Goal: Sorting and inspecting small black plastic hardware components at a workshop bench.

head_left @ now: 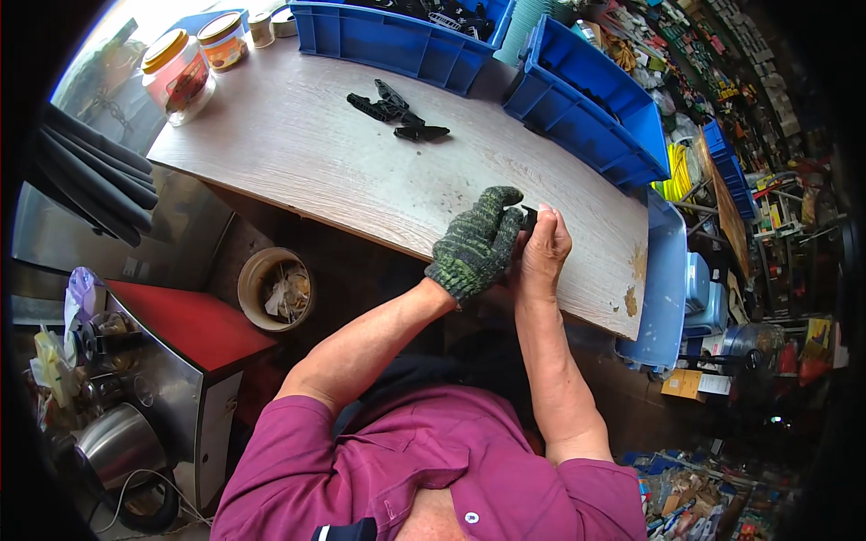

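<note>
I've got the bare R hand (548,242) pinching a small blk part (529,217) above the table (298,135), by its near edge; L hand (478,239), in a green-blk glove, is curled right at it, can't tell if gripping. Tabletop's pale woodgrain, stained mid-top, chipped at near R corner. Loose blk parts (421,132) toward table's far side, blue crate (379,47) at far edge, waste bucket (247,287) on floor below near edge, red-topped cabinet (185,320) off table's near L.

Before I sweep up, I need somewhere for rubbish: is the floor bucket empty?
Not empty: pale scraps lie inside the bucket; their depth, I cannot tell.
</note>
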`<state>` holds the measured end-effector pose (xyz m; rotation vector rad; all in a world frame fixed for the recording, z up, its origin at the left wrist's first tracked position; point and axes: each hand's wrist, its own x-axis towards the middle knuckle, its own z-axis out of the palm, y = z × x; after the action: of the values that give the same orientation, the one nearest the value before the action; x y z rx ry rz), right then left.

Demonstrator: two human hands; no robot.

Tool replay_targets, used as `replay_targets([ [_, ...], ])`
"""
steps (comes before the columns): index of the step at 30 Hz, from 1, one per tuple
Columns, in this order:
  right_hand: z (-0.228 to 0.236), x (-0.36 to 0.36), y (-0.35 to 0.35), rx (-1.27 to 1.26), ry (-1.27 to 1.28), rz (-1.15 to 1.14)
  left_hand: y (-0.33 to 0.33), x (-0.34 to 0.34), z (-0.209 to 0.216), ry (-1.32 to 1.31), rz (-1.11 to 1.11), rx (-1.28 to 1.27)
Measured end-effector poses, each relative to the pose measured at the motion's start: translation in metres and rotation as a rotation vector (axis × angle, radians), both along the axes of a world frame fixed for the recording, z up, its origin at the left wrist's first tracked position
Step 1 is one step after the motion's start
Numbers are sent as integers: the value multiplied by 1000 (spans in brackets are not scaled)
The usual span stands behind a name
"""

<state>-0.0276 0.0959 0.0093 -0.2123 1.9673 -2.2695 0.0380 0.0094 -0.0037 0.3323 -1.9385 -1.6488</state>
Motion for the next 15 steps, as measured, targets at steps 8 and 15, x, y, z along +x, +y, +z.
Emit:
replay_targets([
  [8, 3, 2, -5, -133, 24, 89, -26, 8, 6, -18, -57, 10],
  [15, -5, -6, 6, 31, 149, 19, 12, -11, 6, -4, 45, -69],
])
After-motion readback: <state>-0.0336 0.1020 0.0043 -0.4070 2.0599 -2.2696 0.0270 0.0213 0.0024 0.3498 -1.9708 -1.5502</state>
